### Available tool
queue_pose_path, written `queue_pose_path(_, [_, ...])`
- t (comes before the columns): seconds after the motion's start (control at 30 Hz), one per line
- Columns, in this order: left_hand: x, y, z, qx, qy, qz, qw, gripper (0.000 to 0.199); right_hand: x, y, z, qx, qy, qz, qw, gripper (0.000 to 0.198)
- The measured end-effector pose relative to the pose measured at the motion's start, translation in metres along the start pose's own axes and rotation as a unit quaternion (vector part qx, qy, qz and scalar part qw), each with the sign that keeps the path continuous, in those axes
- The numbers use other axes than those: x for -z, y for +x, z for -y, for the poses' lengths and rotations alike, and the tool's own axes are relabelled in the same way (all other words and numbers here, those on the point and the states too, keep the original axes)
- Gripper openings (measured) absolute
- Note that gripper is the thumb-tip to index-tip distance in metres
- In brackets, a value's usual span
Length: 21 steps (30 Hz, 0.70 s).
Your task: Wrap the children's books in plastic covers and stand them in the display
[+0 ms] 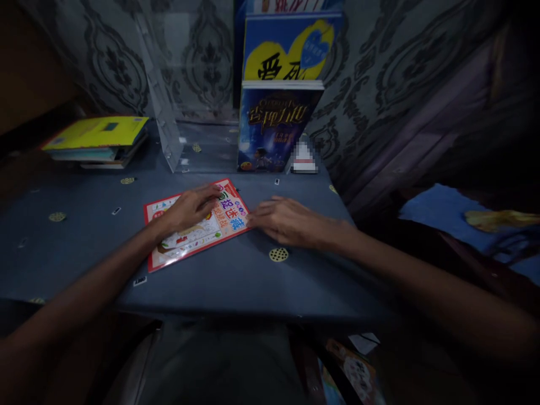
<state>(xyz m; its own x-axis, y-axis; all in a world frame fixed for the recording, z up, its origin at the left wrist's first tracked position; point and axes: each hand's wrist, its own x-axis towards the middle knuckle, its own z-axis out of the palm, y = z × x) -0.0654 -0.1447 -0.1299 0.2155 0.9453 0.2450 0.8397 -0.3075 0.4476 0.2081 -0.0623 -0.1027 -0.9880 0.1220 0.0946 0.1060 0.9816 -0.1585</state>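
A thin red-bordered book (230, 229) with colourful Chinese lettering lies at a slant on the dark blue tablecloth. My left hand (189, 208) rests over its upper middle, fingers stretched out across the cover and hiding part of it. At the book's right edge, my right hand (282, 220) has its fingers together, the tips closed on the edge; the thumb is mostly hidden.
A clear acrylic stand (164, 124) rises at the back, beside an upright dark blue book (274, 132) and a blue-and-yellow book (291, 48). Several stacked books (99, 135) lie at the back left. The table's front edge (236, 312) runs near my lap.
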Motion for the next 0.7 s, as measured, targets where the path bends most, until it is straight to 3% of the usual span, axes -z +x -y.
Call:
queue_pose_path(0.17, [0.000, 0.003, -0.006, 0.041, 0.144, 0.008, 0.989, 0.041, -0.018, -0.008, 0.037, -0.092, -0.048, -0.050, 0.993, 0.030])
queue_pose_path(0.27, [0.005, 0.007, -0.021, 0.104, 0.243, 0.038, 0.964, 0.040, -0.029, -0.006, 0.044, -0.122, -0.070, -0.063, 0.988, 0.035])
queue_pose_path(0.37, [0.012, 0.008, -0.036, 0.163, 0.329, 0.064, 0.928, 0.040, -0.030, 0.001, 0.031, -0.137, -0.085, -0.060, 0.985, 0.039])
queue_pose_path(0.53, [0.022, 0.007, -0.045, 0.207, 0.344, 0.101, 0.910, 0.039, -0.026, 0.021, -0.015, -0.161, -0.084, -0.047, 0.982, 0.041])
queue_pose_path(0.6, [0.022, 0.006, -0.045, 0.202, 0.355, 0.092, 0.908, 0.039, -0.028, 0.033, -0.022, -0.172, -0.089, -0.035, 0.980, 0.041])
queue_pose_path(0.7, [0.018, 0.005, -0.042, 0.150, 0.375, 0.068, 0.912, 0.037, -0.036, 0.053, -0.010, -0.178, -0.090, -0.042, 0.979, 0.042])
